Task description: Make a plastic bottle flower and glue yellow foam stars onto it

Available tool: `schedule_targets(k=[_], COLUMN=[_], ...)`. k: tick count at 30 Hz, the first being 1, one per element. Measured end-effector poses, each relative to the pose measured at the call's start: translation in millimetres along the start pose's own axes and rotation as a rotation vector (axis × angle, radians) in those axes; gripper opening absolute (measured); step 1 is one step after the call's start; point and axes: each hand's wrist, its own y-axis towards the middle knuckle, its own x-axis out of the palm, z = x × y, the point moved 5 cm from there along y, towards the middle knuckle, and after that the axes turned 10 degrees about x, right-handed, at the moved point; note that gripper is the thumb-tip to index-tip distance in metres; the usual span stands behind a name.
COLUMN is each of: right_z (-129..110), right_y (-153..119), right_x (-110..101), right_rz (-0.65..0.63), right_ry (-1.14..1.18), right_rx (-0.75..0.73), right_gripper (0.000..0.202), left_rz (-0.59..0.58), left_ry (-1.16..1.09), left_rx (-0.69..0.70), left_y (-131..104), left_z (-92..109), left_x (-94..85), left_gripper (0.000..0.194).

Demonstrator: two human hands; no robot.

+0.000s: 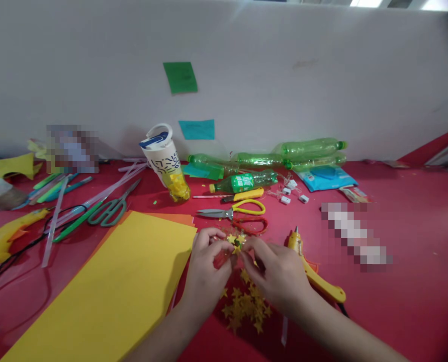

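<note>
Over the middle of the red table, my left hand (pixel 208 264) and my right hand (pixel 280 271) meet with curled fingers. Between their fingertips is a small piece with yellow stars (pixel 232 239) around a dark green centre; its lower part is hidden by my fingers. Both hands pinch at its edges, my thumbs nearest me. Just below them lies a loose pile of yellow star cut-outs (pixel 246 306). Beyond my fingers rest scissors (pixel 248 206) with one yellow and one red handle. A yellow glue gun (pixel 322 284) lies to the right of my right hand.
Yellow paper sheets (pixel 114 281) spread left of my hands. Behind stand a white-topped tumbler (pixel 167 163) and several green plastic bottles (pixel 310 149), with a yellow cutter (pixel 248 194) in front. Grey scissors (pixel 110 211) and another yellow glue gun (pixel 5 236) lie left.
</note>
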Motion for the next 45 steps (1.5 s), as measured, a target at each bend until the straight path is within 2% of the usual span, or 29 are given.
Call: schedule_targets(k=[3, 5, 12, 22, 27, 36, 42, 45], right_z=[-4.7, -5.6, -7.7, -4.4, -5.6, 0.8, 4.7, 8.3], right_y=[-8.0, -11.3, -13.4, -17.1, -13.8, -11.5, -8.8, -3.1], right_x=[0.8, 1.5, 4.1, 7.9, -0.9, -24.8, -27.5, -27.0], right_rz=[-0.003, 0.022, 0.058, 0.041, 0.071, 0.117, 0.097, 0.067], right_ry=[-0.006, -0.042, -0.096, -0.126, -0.081, -0.088, -0.082, 0.007], right_rx=[-0.207, -0.284, -0.357, -0.367, -0.331, -0.283, -0.201, -0.134], right_gripper=[0.019, 0.023, 0.026, 0.029, 0.025, 0.02, 0.021, 0.018], left_rz=[0.001, 0.004, -0.015, -0.029, -0.019, -0.03, -0.076, -0.105], left_ry=[-0.013, -0.023, -0.045, -0.09, -0.061, 0.237, 0.369, 0.377], left_rx=[0.003, 0.006, -0.012, -0.052, -0.045, 0.19, 0.301, 0.32], left_y=[0.4, 0.0, -0.4, -0.2, 0.7, -1.0, -0.7, -2.1], left_z=[-1.3, -1.9, -2.9, -5.8, -3.7, 7.8, 18.3, 21.8], left_x=[0.5, 0.7, 2.2, 3.1, 1.5, -8.2, -12.1, -10.9], left_gripper=[0.008, 0.011, 0.011, 0.01, 0.011, 0.009, 0.01, 0.016])
